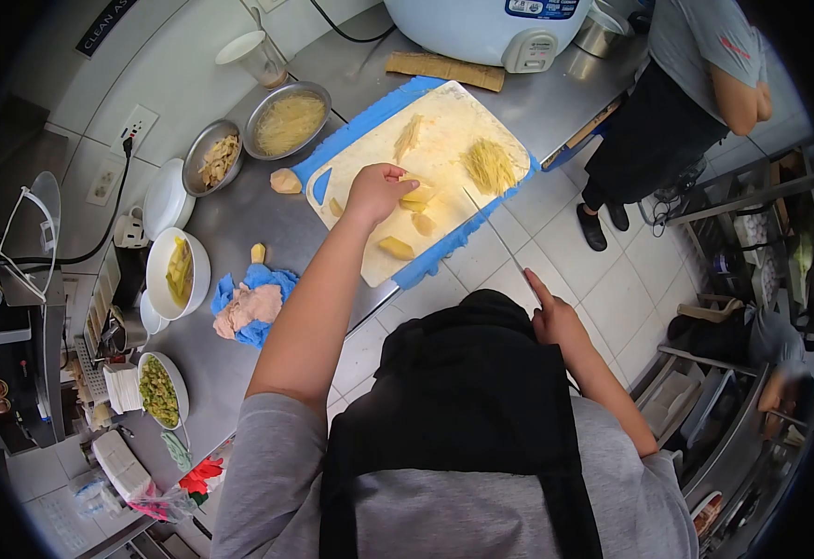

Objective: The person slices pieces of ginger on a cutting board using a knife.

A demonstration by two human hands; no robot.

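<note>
My left hand (pixel 376 194) is over the white cutting board (pixel 346 219), its fingers closed on thin yellow ginger slices (pixel 420 192). More peeled ginger pieces (pixel 396 247) lie on the board nearer to me. Beyond my fingers is a small stack of pale slices (pixel 409 138), and a heap of ginger shreds (pixel 489 166) sits at the right. In my right hand (pixel 558 319) is a long knife (pixel 495 228), its handle hidden by my fingers. The blade points toward the board's right edge, its tip beside the slices, apart from my left hand.
A blue cloth (pixel 430 270) lies under the board. Metal bowls (pixel 288 121), a white bowl (pixel 204 270) and crumpled cloths (pixel 253 303) stand to the left. A large rice cooker (pixel 481 33) is behind. Another person (pixel 668 121) stands at the right, near shelves (pixel 752 205).
</note>
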